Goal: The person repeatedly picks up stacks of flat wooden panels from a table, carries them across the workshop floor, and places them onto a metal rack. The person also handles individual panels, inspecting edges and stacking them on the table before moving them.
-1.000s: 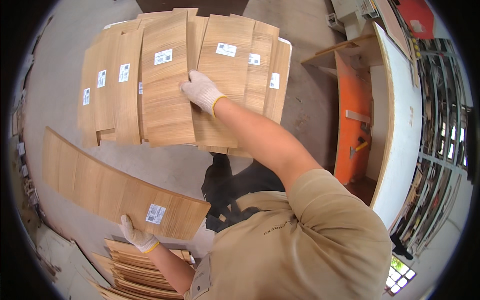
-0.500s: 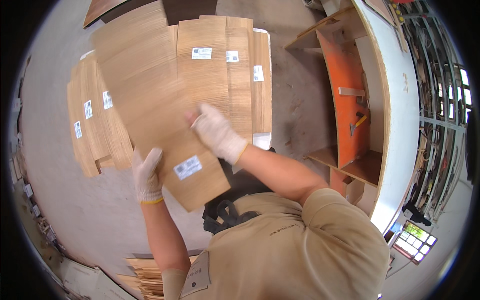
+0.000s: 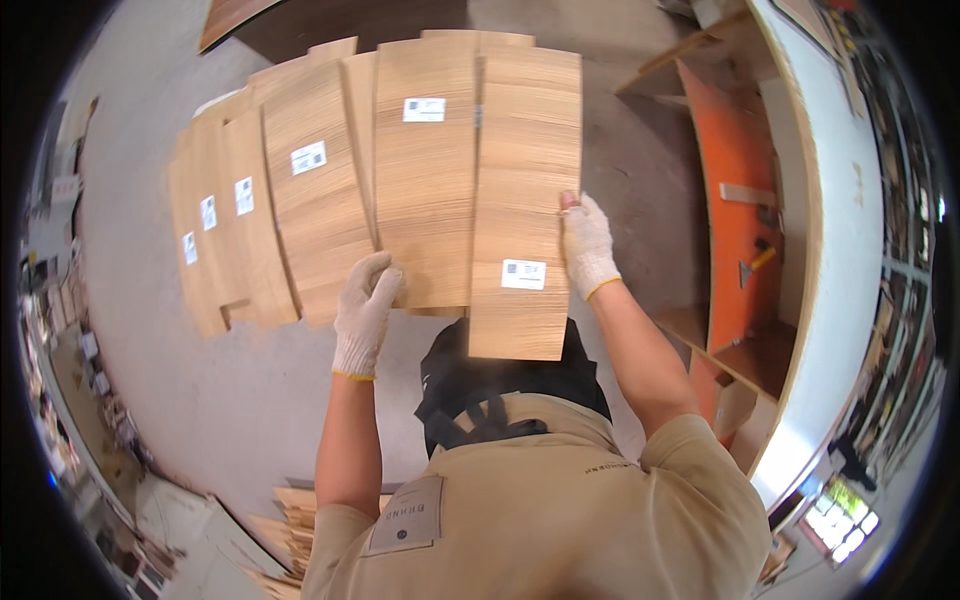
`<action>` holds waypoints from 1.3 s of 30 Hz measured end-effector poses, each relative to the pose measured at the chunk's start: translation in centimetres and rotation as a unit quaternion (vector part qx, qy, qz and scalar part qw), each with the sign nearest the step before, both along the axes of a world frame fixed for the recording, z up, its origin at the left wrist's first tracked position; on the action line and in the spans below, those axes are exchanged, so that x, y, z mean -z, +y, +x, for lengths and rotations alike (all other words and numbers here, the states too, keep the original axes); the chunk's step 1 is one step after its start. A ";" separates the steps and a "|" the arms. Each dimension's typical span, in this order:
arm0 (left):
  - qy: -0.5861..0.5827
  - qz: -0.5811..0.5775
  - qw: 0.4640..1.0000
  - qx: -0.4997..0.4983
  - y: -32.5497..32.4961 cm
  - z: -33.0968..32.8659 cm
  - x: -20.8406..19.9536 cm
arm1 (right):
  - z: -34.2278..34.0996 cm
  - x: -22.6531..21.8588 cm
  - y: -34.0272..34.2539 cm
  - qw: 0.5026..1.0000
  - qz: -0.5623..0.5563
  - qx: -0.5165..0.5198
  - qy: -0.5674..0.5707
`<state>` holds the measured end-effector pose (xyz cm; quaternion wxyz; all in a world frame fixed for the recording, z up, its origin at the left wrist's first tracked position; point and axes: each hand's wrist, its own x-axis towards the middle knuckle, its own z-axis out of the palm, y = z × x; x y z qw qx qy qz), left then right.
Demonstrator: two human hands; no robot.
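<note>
A long wood-grain board [image 3: 527,190] with a white label near its lower end lies lengthwise at the right of a spread of similar boards, overlapping them. My right hand [image 3: 590,240], in a white knitted glove, grips its right edge with the thumb on top. My left hand [image 3: 362,315], gloved the same way, is beside the lower ends of the middle boards, thumb apart from the fingers and nothing visible in it. Close to it are a labelled board [image 3: 318,210] and another labelled board [image 3: 425,180]. Narrower overlapping boards [image 3: 215,260] fan out to the left.
On the right stands an open wooden cabinet frame with an orange panel [image 3: 735,220] inside, holding a wood strip [image 3: 748,194] and a yellow-handled tool [image 3: 757,262]. More boards [image 3: 290,520] are stacked behind my left arm. A dark-sided table [image 3: 350,25] is at the far end.
The held board has swung from a diagonal across the middle to straight at the right side. My left hand has come away from it; my right hand has moved right with it.
</note>
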<state>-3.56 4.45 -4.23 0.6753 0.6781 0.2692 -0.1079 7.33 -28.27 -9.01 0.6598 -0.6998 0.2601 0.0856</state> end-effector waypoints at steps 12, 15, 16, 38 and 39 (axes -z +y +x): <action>0.029 0.426 0.890 -0.156 2.5 1.0 -1.2 | 6.5 0.5 7.4 0.962 -0.187 -0.185 -0.068; 0.125 0.544 0.801 -0.217 2.7 -3.3 2.1 | 6.4 -1.9 10.7 0.978 -0.057 -0.197 -0.026; 0.103 0.499 0.820 -0.260 3.5 -4.9 4.2 | 6.6 -0.5 11.5 0.980 -0.045 -0.194 -0.023; 0.216 0.143 0.887 -0.383 5.7 -6.0 4.7 | 9.5 -3.8 14.4 0.751 -0.411 -0.514 0.045; 0.216 0.145 0.885 -0.386 5.7 -6.1 5.1 | 9.4 -4.3 14.6 0.738 -0.424 -0.524 0.036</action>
